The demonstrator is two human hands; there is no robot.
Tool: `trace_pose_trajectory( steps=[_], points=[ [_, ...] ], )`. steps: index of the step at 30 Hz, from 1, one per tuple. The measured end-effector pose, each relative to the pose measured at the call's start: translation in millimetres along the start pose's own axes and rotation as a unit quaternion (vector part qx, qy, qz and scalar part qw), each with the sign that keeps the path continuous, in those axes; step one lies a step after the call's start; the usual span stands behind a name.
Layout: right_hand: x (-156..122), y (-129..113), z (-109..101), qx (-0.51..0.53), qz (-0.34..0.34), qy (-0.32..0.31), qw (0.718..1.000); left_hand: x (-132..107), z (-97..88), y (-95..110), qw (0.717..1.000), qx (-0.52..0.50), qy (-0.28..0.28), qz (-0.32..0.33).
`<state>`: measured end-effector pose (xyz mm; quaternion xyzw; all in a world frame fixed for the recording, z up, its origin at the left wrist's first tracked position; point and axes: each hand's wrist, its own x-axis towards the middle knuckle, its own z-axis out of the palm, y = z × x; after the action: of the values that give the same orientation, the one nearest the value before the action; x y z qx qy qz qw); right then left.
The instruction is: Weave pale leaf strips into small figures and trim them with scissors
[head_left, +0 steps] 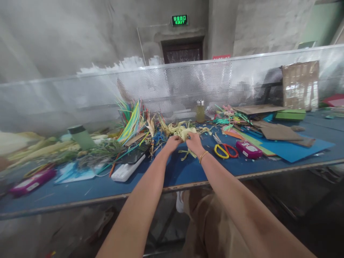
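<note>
Husk [185, 132], pale, crumpled: one piece, between the two hands, around mid-length of the bench [176, 172], set back from its front edge.
Left hand [173, 142]: fingers closed on the left side of the husk.
Right hand [193, 142]: fingers pinching the right side of the same piece; gold bracelet [203, 157] at the wrist.
Loose husk scrap [187, 154]: on the bench just below the hands, toward the front edge.
Scissors [224, 147], one yellow loop, one red: lying near the right hand, blades toward the back edge.
Purple box [249, 149]: just beside the scissors, toward the bench's right end.
Blue sheet [292, 153]: farther right, near the front edge, partly under brown cardboard [281, 132].
Bottle [200, 113], silver cap: upright by the back edge, behind the hands.
Coloured strips [133, 123]: bunched left of the hands, toward the back edge.
Dark phone [136, 155]: left of the left hand, partly over a white case [127, 171] near the front edge.
Green tumbler [82, 138], dark lid: tilted, farther left.
</note>
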<state>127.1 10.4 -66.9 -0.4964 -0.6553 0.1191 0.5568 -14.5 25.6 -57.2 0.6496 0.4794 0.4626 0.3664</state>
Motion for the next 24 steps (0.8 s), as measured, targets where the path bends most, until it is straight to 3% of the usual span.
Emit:
trace_pose_trajectory(
  steps=[6,11,16,24],
  points=[
    [1.1,-5.1,-2.3,0.044,0.0,-0.005,0.999,-2.8,-2.4,-0.6,0.999,-0.043,-0.027,0.019],
    [-0.9,-13.3,-3.6,0.085,0.041,0.016,0.995,-6.3,0.2,1.3,0.987,-0.156,-0.041,-0.026],
    [-3.1,-15.0,-3.2,0.165,0.04,-0.018,0.985,-8.1,0.7,3.2,0.973,-0.212,-0.057,-0.066],
    [-5.1,-18.2,2.3,0.238,0.143,0.021,0.96,-3.4,7.6,10.0,0.957,-0.265,0.026,-0.114]
  ],
)
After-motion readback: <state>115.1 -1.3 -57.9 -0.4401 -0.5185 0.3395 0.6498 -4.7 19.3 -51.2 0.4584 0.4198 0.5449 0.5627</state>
